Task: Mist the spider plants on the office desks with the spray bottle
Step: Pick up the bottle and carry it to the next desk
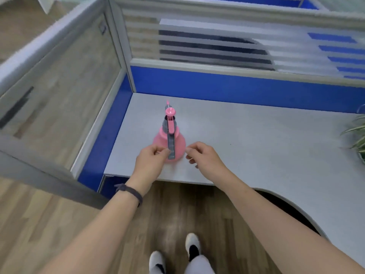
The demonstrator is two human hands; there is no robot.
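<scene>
Head view shows the pink bottle (169,143) standing on the desk (256,139). Left hand (150,161) pinches its grey handle (171,145). Right hand (203,157), fingers curled and empty, waits just beside the bottle. Plant (357,135) sits far right of it. Next, I think: lift and carry it over.

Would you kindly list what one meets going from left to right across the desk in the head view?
Left hand → pink spray bottle → right hand → spider plant at the right edge, all over the grey desk.
</scene>
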